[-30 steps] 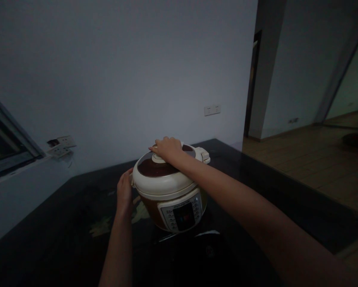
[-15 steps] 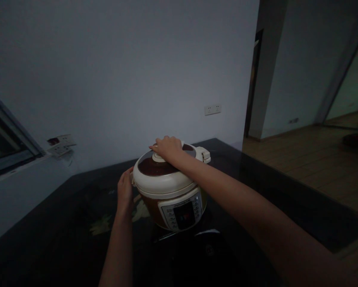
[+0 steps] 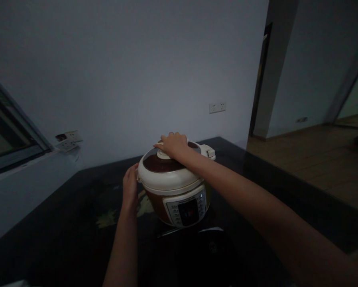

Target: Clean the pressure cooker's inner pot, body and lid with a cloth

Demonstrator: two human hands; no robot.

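A cream and brown electric pressure cooker [image 3: 179, 195] stands on a dark glossy table [image 3: 62, 223], its control panel [image 3: 187, 207] facing me. My right hand [image 3: 173, 146] lies over the lid [image 3: 164, 171], fingers curled around the cream knob at its top. My left hand [image 3: 130, 187] presses against the cooker's left side, fingers closed round the side handle there. A lid latch [image 3: 208, 151] sticks out at the back right.
A grey wall rises behind the table, with a socket plate [image 3: 217, 107] and loose sockets [image 3: 67, 140] at the left by a window frame [image 3: 8, 135]. A wooden floor [image 3: 310, 167] and a doorway lie to the right.
The view has shifted slightly, so cooker and hands sit a little to the right and higher. Both hands keep the same hold on the cooker.
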